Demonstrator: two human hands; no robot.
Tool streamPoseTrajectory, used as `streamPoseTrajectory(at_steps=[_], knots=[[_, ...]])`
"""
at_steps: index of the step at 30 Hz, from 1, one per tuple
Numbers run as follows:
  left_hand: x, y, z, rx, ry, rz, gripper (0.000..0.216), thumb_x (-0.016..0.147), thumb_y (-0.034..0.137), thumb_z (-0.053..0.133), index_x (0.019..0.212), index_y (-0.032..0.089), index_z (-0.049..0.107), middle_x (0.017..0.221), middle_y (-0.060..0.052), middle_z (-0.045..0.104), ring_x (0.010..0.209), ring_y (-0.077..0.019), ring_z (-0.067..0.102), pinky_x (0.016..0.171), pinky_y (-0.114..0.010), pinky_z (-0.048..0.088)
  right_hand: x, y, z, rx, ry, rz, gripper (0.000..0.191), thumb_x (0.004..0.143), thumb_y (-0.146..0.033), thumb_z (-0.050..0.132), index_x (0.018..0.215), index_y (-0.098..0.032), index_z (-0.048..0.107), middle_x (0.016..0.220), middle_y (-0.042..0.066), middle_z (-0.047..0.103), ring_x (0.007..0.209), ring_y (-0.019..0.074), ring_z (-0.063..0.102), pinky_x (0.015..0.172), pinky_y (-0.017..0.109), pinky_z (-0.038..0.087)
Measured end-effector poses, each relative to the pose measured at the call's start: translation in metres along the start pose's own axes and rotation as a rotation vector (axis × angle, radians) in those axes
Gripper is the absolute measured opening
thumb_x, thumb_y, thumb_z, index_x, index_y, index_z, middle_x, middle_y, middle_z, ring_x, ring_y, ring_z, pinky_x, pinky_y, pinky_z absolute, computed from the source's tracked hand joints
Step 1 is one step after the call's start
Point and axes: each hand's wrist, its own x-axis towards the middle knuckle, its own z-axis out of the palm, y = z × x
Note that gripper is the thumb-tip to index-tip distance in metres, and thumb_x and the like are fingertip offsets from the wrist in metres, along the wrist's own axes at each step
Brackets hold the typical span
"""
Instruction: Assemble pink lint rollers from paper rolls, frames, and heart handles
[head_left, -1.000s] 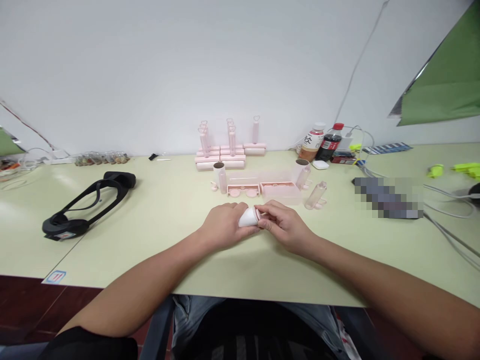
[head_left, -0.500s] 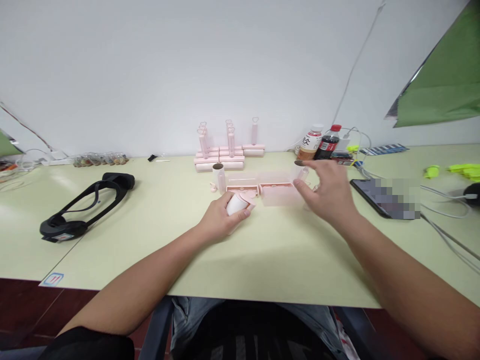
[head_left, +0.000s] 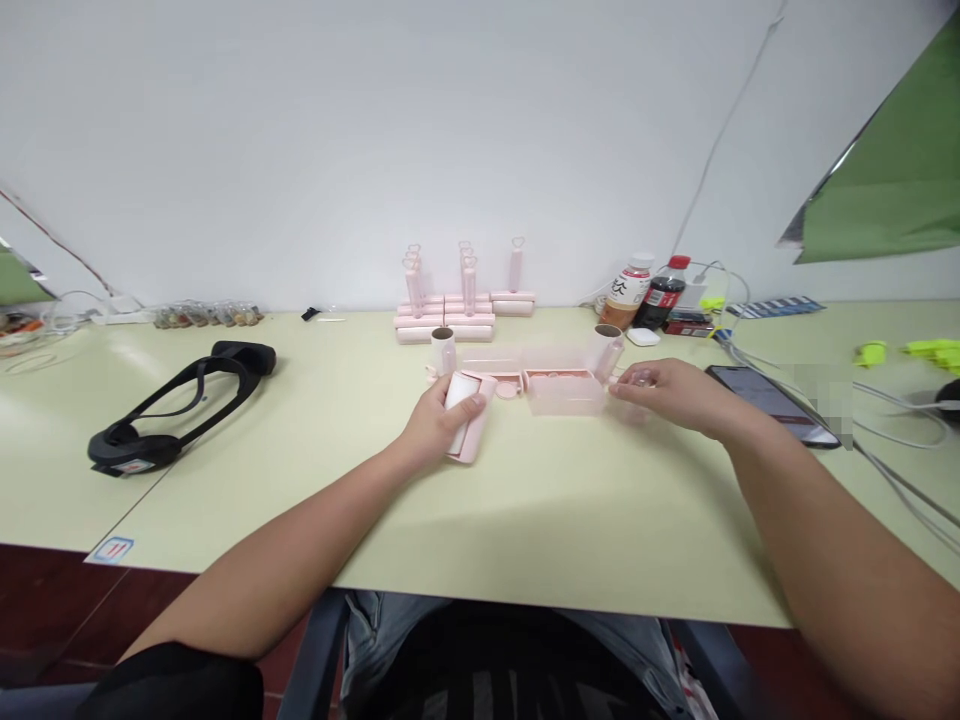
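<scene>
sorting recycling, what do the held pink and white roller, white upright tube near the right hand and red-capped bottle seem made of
Pink and white roller: smooth, even pink shell, probably plastic; matte white roll, perhaps paper.
White upright tube: likely paper around cardboard, given its matte side and brownish inside.
Red-capped bottle: probably clear, shiny plastic, dark drink showing through.

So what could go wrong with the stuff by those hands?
The roller is held by the left hand alone, so it might slip out. The right hand is close to a standing white tube, so a bump could perhaps knock it over.
</scene>
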Motion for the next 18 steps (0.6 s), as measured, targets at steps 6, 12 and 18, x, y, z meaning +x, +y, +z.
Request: streamPoseTrajectory(at_steps=[6,12,18], knots=[[0.0,0.001,0.002,-0.288,-0.109,-0.123,0.046,0.072,0.041,0.069,0.108,0.019,0.052,0.079,0.0,0.062,0.067,-0.0145,0.057,0.063,-0.026,0.046,-0.022,-0.036,0.035,0.209,0.03,-0.402,0.034,0.083,-0.051,0.058,0.069,-0.021,0.05,0.055,-0.003,0.047,0.05,0.0114,0.041,0.05,0.025,0.033],[-0.004,0.001,0.006,-0.326,-0.212,-0.131,0.051,0.071,0.04,0.071,0.112,0.019,0.049,0.078,0.0,0.061,0.065,-0.0135,0.056,0.061,-0.025,0.044,-0.043,-0.058,0.078,0.345,-0.379,-0.636,0.014,0.091,-0.033,0.048,0.086,-0.02,0.046,0.076,-0.001,0.05,0.066,0.0129,0.043,0.061,0.026,0.039],[-0.006,0.0,0.007,-0.259,-0.252,-0.141,0.059,0.066,0.046,0.075,0.112,0.018,0.051,0.084,-0.002,0.061,0.07,-0.0149,0.056,0.066,-0.027,0.045,-0.041,-0.058,0.099,0.298,-0.378,-0.659,0.021,0.091,-0.035,0.053,0.103,-0.018,0.057,0.082,0.002,0.056,0.071,0.0147,0.05,0.066,0.027,0.041]])
